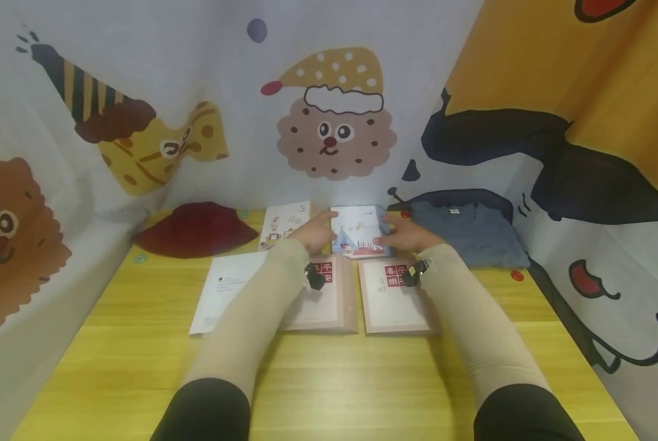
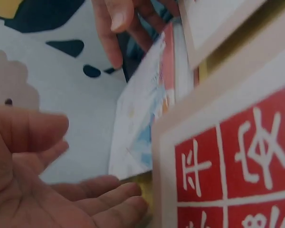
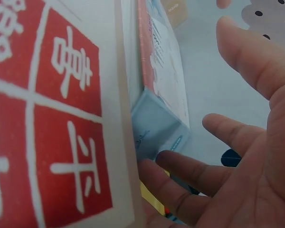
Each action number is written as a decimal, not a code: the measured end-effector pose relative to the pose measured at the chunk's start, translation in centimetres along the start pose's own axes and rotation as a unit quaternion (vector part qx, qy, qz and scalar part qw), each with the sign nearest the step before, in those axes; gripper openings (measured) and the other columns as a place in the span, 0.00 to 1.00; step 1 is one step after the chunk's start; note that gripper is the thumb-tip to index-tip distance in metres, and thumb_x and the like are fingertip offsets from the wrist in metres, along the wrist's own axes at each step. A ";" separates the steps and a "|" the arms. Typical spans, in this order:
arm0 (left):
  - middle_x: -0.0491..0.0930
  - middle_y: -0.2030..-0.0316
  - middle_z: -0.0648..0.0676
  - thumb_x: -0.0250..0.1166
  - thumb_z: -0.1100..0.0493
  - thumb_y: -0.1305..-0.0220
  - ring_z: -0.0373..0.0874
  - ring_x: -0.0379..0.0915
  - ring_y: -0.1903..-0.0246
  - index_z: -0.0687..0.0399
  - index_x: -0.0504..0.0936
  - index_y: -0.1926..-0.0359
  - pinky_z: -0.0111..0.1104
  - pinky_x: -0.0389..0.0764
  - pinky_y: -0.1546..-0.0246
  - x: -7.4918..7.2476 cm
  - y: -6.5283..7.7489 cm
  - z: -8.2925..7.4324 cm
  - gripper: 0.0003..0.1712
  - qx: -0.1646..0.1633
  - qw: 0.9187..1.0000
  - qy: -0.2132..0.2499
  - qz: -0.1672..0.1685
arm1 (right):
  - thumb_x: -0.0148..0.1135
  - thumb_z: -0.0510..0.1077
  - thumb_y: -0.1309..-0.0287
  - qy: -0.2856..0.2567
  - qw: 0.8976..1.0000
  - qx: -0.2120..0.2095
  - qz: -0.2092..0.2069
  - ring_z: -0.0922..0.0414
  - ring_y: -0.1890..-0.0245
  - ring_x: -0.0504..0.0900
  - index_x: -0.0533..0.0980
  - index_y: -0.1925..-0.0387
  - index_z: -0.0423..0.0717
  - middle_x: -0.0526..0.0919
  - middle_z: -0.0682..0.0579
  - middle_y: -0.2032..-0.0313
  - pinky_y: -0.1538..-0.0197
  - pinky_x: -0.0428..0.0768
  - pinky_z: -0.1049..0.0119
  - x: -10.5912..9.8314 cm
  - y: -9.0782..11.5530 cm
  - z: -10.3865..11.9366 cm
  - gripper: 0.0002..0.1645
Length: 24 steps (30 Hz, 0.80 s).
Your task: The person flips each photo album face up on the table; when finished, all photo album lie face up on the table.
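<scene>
A small white and blue book (image 1: 357, 223) with a tent picture lies toward the back of the table. My left hand (image 1: 313, 234) is at its left edge, fingers extended and thumb apart. On the other side, my right hand (image 1: 411, 236) has its fingers spread by the right edge. In the right wrist view, fingertips of the right hand (image 3: 247, 142) are right at the book's light-blue flap (image 3: 159, 124). Seen from the left wrist, the left hand (image 2: 61, 185) has its fingertips near the corner of the book (image 2: 135, 118). Neither hand grips anything.
In front lie two pale pink booklets with red squares, left (image 1: 323, 306) and right (image 1: 395, 306), beside a white booklet (image 1: 224, 291). Another white book (image 1: 284, 220) lies behind. A dark red hat (image 1: 196, 233) sits left, a folded blue garment (image 1: 466, 236) right. A printed curtain (image 1: 213, 49) hangs behind.
</scene>
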<state>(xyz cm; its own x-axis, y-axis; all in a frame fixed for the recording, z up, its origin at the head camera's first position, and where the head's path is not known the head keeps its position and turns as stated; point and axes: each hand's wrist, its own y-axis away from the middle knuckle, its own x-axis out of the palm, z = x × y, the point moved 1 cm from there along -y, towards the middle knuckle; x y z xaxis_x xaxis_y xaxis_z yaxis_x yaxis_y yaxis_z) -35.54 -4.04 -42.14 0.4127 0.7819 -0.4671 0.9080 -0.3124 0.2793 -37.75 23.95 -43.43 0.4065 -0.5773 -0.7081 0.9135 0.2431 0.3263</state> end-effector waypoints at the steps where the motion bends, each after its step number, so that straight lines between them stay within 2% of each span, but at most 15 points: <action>1: 0.45 0.15 0.53 0.59 0.58 0.27 0.57 0.73 0.40 0.32 0.54 0.16 0.39 0.81 0.71 0.0 -0.1 0.1 0.43 -0.004 1.000 -0.003 0.005 | 0.70 0.62 0.35 -0.005 1.000 0.003 0.000 0.34 0.23 0.62 0.51 0.15 0.53 0.61 0.35 0.21 0.22 0.62 0.35 0.1 -0.1 0.0 0.58; 4: 0.44 0.15 0.54 0.59 0.58 0.26 0.47 0.76 0.57 0.31 0.53 0.16 0.33 0.74 0.77 -0.1 -0.6 0.4 0.44 -0.013 1.000 -0.003 0.016 | 0.72 0.60 0.35 -0.023 1.000 0.015 -0.004 0.35 0.23 0.62 0.51 0.15 0.56 0.59 0.37 0.20 0.22 0.62 0.36 0.3 -0.3 -0.1 0.57; 7: 0.50 0.16 0.58 0.59 0.60 0.26 0.41 0.69 0.73 0.34 0.53 0.16 0.33 0.78 0.70 0.0 -1.1 0.6 0.44 -0.012 1.000 -0.002 0.020 | 0.72 0.59 0.35 -0.026 0.999 0.017 -0.008 0.34 0.22 0.61 0.51 0.15 0.55 0.57 0.37 0.19 0.22 0.60 0.35 0.4 -0.4 -0.1 0.57; 11: 0.59 0.22 0.64 0.57 0.69 0.29 0.39 0.68 0.71 0.46 0.54 0.16 0.38 0.82 0.56 0.5 -1.6 0.8 0.44 0.005 0.998 0.048 0.029 | 0.72 0.60 0.36 -0.017 0.999 0.022 -0.016 0.34 0.22 0.60 0.52 0.16 0.56 0.56 0.38 0.19 0.21 0.59 0.35 0.4 -0.6 -0.2 0.57; 15: 0.64 0.27 0.66 0.55 0.72 0.30 0.39 0.66 0.73 0.52 0.54 0.17 0.36 0.81 0.61 0.9 -2.4 1.1 0.44 0.005 0.996 0.083 0.030 | 0.73 0.59 0.36 -0.031 0.999 0.021 -0.010 0.35 0.22 0.60 0.51 0.15 0.56 0.56 0.37 0.19 0.21 0.58 0.35 0.3 -0.4 -0.2 0.58; 19: 0.67 0.28 0.65 0.56 0.69 0.28 0.38 0.65 0.77 0.51 0.56 0.17 0.31 0.78 0.69 1.1 -3.3 1.4 0.42 -0.001 0.998 0.061 0.026 | 0.73 0.57 0.36 -0.037 0.999 0.011 -0.006 0.36 0.23 0.62 0.50 0.15 0.54 0.57 0.37 0.19 0.21 0.58 0.36 0.2 -0.2 -0.3 0.58; 21: 0.67 0.27 0.64 0.57 0.68 0.28 0.39 0.67 0.75 0.51 0.57 0.17 0.31 0.78 0.69 1.0 -3.7 1.4 0.41 0.004 0.999 0.033 0.026 | 0.73 0.57 0.36 -0.038 0.999 0.010 -0.007 0.37 0.24 0.64 0.50 0.15 0.54 0.58 0.38 0.20 0.21 0.60 0.37 0.2 -0.2 -0.4 0.58; 24: 0.63 0.23 0.61 0.59 0.68 0.32 0.43 0.74 0.62 0.53 0.60 0.19 0.32 0.79 0.59 1.0 -4.1 1.4 0.42 0.024 0.999 -0.037 0.024 | 0.74 0.57 0.36 -0.044 0.999 0.007 -0.003 0.38 0.26 0.66 0.50 0.15 0.54 0.58 0.37 0.20 0.21 0.61 0.37 0.0 -0.2 -0.4 0.59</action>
<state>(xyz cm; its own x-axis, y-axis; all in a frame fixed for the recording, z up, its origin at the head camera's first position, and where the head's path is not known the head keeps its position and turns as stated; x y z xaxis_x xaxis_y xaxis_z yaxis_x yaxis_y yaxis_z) -38.70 -2.73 -44.94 0.4577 0.7242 -0.5159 0.8891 -0.3748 0.2627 -37.90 24.16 -43.76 0.3972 -0.6448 -0.6530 0.9155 0.2292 0.3306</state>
